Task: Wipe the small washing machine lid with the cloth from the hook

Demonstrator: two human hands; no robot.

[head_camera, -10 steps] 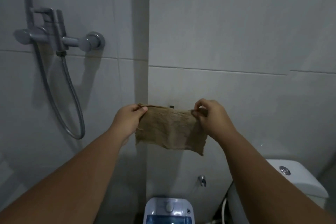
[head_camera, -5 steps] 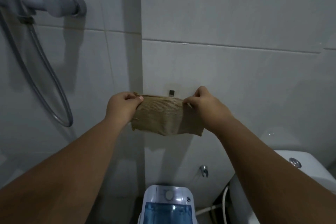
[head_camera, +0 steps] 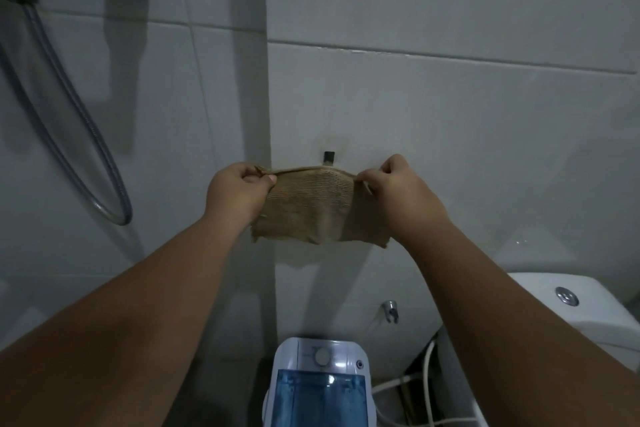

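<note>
Head view: left hand and right hand each pinch the cloth's top corners below the hook.

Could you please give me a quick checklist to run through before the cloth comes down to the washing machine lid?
1. Left hand pinching the cloth at its top corner: ok.
2. Right hand pinching the other top corner: ok.
3. Cloth free of the hook: cannot tell; its top edge sits right below the hook.
4. Cloth spread flat, not bunched: ok.
5. Washing machine lid bare and shut: ok for the part in view.
6. Path down to the lid unobstructed: ok.
</note>
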